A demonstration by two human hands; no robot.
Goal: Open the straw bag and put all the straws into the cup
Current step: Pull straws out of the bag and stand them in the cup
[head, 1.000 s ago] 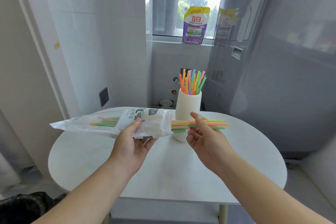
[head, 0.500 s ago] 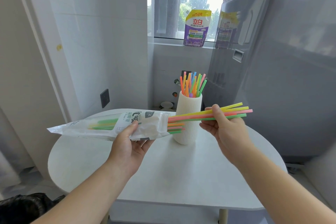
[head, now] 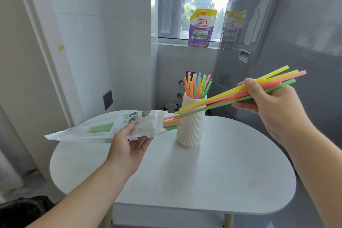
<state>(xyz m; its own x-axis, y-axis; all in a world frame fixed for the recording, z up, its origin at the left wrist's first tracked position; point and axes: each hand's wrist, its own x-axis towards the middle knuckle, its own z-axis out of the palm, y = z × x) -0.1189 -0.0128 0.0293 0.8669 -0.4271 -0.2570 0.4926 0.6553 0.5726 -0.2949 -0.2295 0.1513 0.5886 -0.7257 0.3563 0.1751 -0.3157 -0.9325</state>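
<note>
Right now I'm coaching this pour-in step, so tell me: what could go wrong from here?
1. The right hand pinches its bundle of straws near one end; the long free ends could fan apart and miss the cup.
2. The cup already holds many straws, so newcomers may jam or tip it.
3. Loose straws stick out of the bag held by the left hand and could slide out.

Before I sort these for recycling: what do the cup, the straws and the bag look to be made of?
Cup: likely ceramic or matte plastic; off-white, finely ribbed, no shine.
Straws: seemingly thin plastic; bright translucent colours, straight, with a slight flex in the right hand.
Bag: soft plastic film; glossy, crinkled, with a clear window showing green straws, pinched by the left hand.
</note>
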